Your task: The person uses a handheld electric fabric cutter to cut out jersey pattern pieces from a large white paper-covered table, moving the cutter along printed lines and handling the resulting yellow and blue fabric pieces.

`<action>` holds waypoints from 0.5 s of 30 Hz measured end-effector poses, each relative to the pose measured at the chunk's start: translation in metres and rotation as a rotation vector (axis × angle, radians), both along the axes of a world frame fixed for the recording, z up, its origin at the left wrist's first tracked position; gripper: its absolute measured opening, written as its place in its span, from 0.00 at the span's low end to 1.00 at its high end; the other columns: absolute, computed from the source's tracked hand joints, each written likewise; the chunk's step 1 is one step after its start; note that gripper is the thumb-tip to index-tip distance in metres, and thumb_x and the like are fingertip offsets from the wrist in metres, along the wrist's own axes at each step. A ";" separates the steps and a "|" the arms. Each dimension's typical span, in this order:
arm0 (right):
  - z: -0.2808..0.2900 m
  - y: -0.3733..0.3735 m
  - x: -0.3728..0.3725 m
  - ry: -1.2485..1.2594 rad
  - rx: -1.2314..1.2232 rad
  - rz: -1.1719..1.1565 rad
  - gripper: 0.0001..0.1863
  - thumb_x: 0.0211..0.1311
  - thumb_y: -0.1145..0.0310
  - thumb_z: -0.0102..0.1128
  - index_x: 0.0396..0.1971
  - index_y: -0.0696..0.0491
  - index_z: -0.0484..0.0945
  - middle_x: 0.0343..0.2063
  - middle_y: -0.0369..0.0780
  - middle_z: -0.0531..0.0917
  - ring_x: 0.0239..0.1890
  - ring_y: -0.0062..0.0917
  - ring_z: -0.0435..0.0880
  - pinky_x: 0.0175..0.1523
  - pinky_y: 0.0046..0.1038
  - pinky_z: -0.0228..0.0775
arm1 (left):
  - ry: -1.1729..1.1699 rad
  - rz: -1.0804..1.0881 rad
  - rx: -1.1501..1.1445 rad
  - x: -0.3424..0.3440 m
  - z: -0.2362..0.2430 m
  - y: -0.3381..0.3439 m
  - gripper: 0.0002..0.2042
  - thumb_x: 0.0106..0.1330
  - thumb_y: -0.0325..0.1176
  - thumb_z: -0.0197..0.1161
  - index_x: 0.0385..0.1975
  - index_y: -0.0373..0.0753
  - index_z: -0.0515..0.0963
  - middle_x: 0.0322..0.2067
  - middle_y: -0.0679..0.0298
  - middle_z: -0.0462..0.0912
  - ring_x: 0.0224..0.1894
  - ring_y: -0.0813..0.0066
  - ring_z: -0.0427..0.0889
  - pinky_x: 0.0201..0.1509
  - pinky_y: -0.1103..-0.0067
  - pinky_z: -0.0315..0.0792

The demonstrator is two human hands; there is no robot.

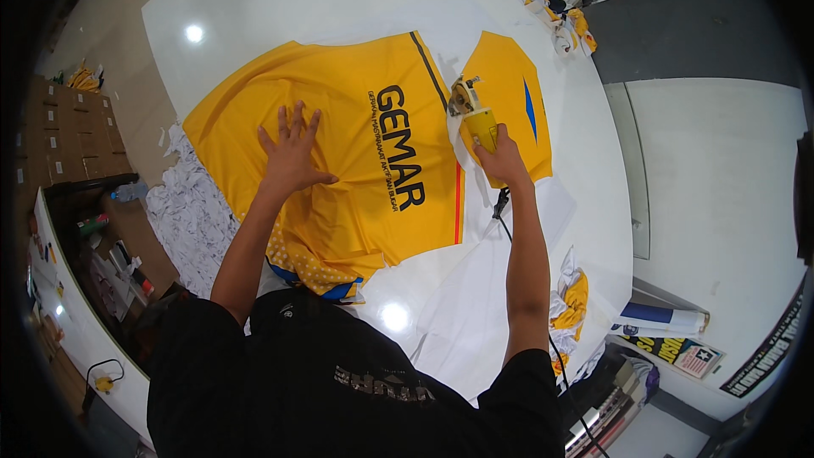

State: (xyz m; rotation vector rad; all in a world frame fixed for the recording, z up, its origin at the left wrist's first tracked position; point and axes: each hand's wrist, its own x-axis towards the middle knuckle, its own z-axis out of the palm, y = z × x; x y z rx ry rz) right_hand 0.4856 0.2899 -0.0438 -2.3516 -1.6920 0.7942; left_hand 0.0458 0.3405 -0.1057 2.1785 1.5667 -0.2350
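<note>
A large yellow printed fabric panel [356, 220] lies on the white table, with dark lettering and a spotted, blue-edged part bunched near my body. My left hand [292, 148] presses flat on it, fingers spread. In my right hand [504, 159] is a yellow handheld electric fabric cutter [481, 125], gripped round its body. The cutter's metal head [462, 97] sits at the panel's right edge, beside a strip of white cloth. Right of the cutter lies a smaller yellow piece [513, 68] with a blue mark. How the blade meets the cloth is too small to tell.
The cutter's black cord [555, 348] runs down past my right forearm. Cloth scraps lie at the table's right edge [570, 301] and far right corner. A heap of white scraps [191, 212] covers the floor at left, near stacked brown boxes [72, 131].
</note>
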 end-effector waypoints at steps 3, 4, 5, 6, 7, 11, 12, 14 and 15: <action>-0.001 0.000 0.001 -0.020 0.011 0.014 0.31 0.64 0.57 0.68 0.53 0.66 0.66 0.43 0.64 0.85 0.48 0.59 0.87 0.51 0.49 0.80 | -0.014 -0.006 -0.003 -0.001 -0.002 0.001 0.73 0.37 0.65 0.84 0.85 0.55 0.44 0.85 0.53 0.35 0.85 0.40 0.31 0.74 0.26 0.32; -0.002 0.001 0.002 -0.018 0.007 0.010 0.31 0.64 0.57 0.68 0.53 0.66 0.66 0.43 0.64 0.85 0.48 0.59 0.87 0.52 0.49 0.80 | -0.013 -0.005 -0.003 -0.002 -0.002 0.001 0.73 0.37 0.65 0.84 0.85 0.55 0.44 0.85 0.53 0.35 0.85 0.40 0.31 0.74 0.26 0.31; -0.003 0.001 0.002 -0.013 0.009 0.008 0.31 0.64 0.57 0.68 0.53 0.66 0.66 0.43 0.64 0.85 0.48 0.59 0.87 0.52 0.49 0.80 | -0.012 -0.004 -0.003 -0.002 -0.003 0.001 0.73 0.37 0.65 0.84 0.85 0.55 0.44 0.85 0.53 0.35 0.85 0.40 0.31 0.74 0.26 0.31; -0.003 0.001 0.003 -0.008 0.010 0.005 0.31 0.64 0.57 0.68 0.53 0.66 0.66 0.43 0.64 0.85 0.48 0.59 0.87 0.52 0.49 0.80 | -0.013 -0.001 -0.007 -0.001 -0.003 0.002 0.73 0.36 0.65 0.84 0.85 0.55 0.44 0.85 0.53 0.35 0.85 0.40 0.31 0.74 0.26 0.31; -0.004 0.002 0.004 -0.004 0.018 0.011 0.31 0.64 0.57 0.68 0.53 0.66 0.66 0.44 0.64 0.85 0.48 0.59 0.87 0.52 0.49 0.80 | -0.010 -0.002 -0.004 -0.001 -0.003 0.001 0.73 0.36 0.65 0.84 0.85 0.55 0.44 0.85 0.53 0.35 0.85 0.40 0.31 0.74 0.26 0.31; -0.006 0.006 0.007 -0.010 0.012 0.026 0.32 0.64 0.56 0.68 0.54 0.65 0.66 0.44 0.64 0.85 0.49 0.59 0.87 0.53 0.49 0.80 | -0.018 -0.001 -0.002 0.000 -0.003 0.001 0.73 0.36 0.65 0.84 0.85 0.55 0.45 0.85 0.53 0.35 0.85 0.40 0.31 0.74 0.26 0.30; -0.006 0.007 0.008 -0.014 0.007 0.029 0.32 0.64 0.56 0.68 0.54 0.65 0.66 0.44 0.64 0.85 0.49 0.59 0.87 0.53 0.49 0.80 | -0.021 0.000 0.000 0.000 -0.003 0.001 0.73 0.36 0.65 0.84 0.85 0.55 0.45 0.85 0.53 0.35 0.85 0.40 0.31 0.74 0.26 0.30; -0.007 0.012 0.009 -0.014 0.013 0.046 0.32 0.64 0.55 0.68 0.54 0.65 0.66 0.44 0.64 0.85 0.49 0.59 0.87 0.53 0.49 0.80 | -0.030 0.002 0.002 0.000 -0.002 0.001 0.73 0.36 0.65 0.84 0.85 0.55 0.45 0.85 0.53 0.36 0.85 0.40 0.31 0.74 0.26 0.30; -0.007 0.014 0.009 -0.013 0.016 0.053 0.32 0.65 0.55 0.68 0.54 0.65 0.66 0.44 0.64 0.85 0.49 0.59 0.87 0.53 0.48 0.80 | -0.030 0.006 0.004 0.000 -0.002 0.001 0.73 0.35 0.65 0.85 0.85 0.55 0.45 0.85 0.53 0.36 0.85 0.40 0.31 0.74 0.26 0.30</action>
